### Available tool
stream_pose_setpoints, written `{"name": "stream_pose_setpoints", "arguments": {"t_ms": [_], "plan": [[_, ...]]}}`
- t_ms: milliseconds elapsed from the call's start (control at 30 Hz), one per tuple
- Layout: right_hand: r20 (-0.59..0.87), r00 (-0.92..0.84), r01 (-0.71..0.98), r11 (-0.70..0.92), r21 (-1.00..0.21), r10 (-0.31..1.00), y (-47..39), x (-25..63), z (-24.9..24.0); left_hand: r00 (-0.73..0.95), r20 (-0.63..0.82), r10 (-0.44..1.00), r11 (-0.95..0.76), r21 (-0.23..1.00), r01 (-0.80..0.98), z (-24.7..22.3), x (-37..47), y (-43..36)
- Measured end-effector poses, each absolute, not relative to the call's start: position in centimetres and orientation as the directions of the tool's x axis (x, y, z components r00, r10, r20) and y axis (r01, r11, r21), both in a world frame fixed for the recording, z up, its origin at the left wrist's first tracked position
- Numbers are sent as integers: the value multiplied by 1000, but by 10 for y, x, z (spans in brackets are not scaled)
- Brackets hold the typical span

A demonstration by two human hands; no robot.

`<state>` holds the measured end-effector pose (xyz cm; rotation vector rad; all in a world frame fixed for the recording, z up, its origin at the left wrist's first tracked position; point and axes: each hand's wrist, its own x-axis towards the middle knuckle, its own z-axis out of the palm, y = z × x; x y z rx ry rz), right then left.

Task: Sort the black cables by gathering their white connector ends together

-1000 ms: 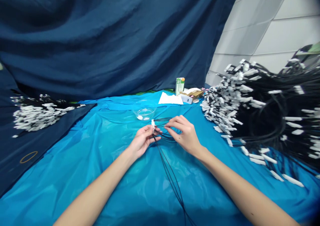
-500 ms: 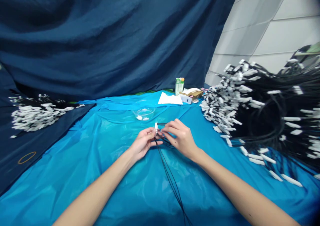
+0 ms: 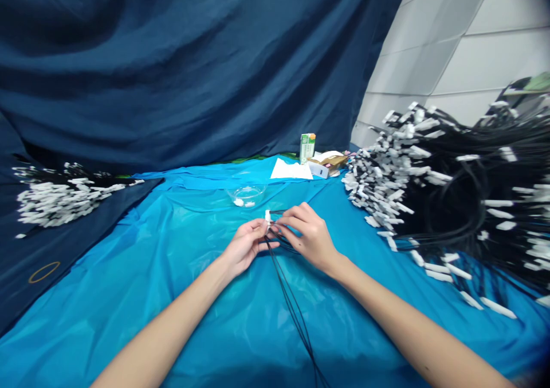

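Bright blue plastic sheeting (image 3: 172, 273) covers the table where both hands meet. The left hand (image 3: 244, 245) and right hand (image 3: 311, 236) pinch shut on a bundle of thin black cables (image 3: 292, 302) by its small white connector (image 3: 268, 215), just in front of a clear glass bowl (image 3: 247, 195).

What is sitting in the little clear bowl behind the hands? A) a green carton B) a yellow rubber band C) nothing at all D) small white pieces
D: the clear bowl just beyond both hands holds a few small white pieces at its bottom.
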<state>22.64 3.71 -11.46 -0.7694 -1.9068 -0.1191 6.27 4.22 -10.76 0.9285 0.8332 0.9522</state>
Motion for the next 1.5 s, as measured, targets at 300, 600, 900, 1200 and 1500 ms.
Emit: {"name": "stream_pose_setpoints", "arguments": {"t_ms": [300, 600, 900, 1200, 1500], "plan": [[782, -535, 471, 881, -37, 319, 32, 226, -112, 274, -145, 951, 237, 910, -340, -108, 58, 49], [797, -552, 376, 926, -24, 245, 38, 223, -117, 258, -146, 955, 231, 913, -337, -108, 56, 53], [672, -164, -90, 668, -739, 722, 30, 224, -101, 243, -154, 958, 233, 909, -344, -104, 57, 50], [368, 292, -487, 468, -738, 883, 48, 245, -87, 264, -141, 954, 224, 921, -318, -106, 58, 49], [604, 472, 31, 672, -740, 643, 52, 257, -90, 262, -128, 956, 209, 928, -308, -108, 58, 49]]}}
